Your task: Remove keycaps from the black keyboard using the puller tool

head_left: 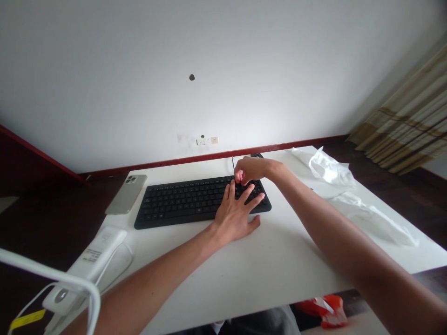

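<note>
A black keyboard [185, 197] lies slightly angled across the white table. My left hand [233, 211] rests over its right end, fingers spread and pointing away from me, the thumb on the table by the near edge. Just beyond, my right hand [249, 170] is bent at the wrist over the keyboard's far right edge. Its fingers are curled closed near the keys, and whatever they grip, if anything, is hidden or too small to name. A dark object [257, 155] shows partly behind the right hand, with a thin cable [233, 163] beside it.
To the left are a phone [126, 194] lying face down and a white power strip [92, 253] with a white cord [49, 270]. Crumpled clear plastic bags [331, 170] lie on the right side. The wall has sockets [208, 140] beyond the table; an orange-red bag [326, 311] sits below.
</note>
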### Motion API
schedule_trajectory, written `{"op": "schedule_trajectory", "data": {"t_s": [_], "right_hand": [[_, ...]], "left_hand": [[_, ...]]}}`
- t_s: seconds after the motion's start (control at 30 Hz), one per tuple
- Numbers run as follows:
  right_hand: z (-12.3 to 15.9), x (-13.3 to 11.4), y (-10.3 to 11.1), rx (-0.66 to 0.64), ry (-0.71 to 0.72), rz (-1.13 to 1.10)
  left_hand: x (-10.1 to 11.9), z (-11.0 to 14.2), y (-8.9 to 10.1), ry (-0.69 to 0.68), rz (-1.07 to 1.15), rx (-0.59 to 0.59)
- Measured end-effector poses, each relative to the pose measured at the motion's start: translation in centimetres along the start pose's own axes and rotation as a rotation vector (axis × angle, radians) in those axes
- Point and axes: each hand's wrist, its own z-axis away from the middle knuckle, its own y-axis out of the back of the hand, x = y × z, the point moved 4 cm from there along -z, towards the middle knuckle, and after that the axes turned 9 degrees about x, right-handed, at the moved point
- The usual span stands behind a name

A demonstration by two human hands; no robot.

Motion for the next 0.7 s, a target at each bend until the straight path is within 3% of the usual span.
{"op": "schedule_trajectory", "data": {"t_s": [0.5,0.7], "right_hand": [[0.5,-0.4,0.4,-0.029,-0.003,-0.023],[1.2,-0.5,2.2,0.134,-0.050,0.013]], "left_hand": [[0.0,0.0,0.1,0.004,-0.010,-0.002],[0.2,0.3,0.1,0.062,-0.033,0.023]]}}
